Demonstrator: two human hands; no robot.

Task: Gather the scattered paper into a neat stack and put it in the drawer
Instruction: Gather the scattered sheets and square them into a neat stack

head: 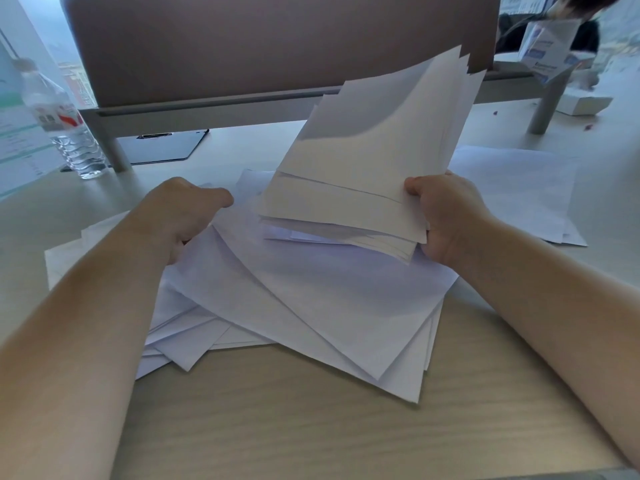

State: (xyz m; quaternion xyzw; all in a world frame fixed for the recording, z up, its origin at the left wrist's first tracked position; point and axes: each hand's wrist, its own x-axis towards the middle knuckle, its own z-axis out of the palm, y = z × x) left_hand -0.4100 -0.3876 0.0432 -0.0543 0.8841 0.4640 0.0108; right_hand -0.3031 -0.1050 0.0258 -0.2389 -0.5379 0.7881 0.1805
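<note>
Now R hand [446,223] grips uneven white paper sheaf [367,150]; L hand [183,216] curled on loose sheets [311,299].

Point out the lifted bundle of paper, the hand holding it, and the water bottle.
lifted bundle [374,147]: head view, front sheet's middle.
right hand [446,216]: head view, back of hand.
water bottle [65,123]: head view, labelled body.

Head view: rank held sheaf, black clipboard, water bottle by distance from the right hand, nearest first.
1. Held sheaf: gripped in the right hand itself, tilted up.
2. Black clipboard: across the desk to the left, under the divider.
3. Water bottle: far left, beyond the clipboard.
</note>
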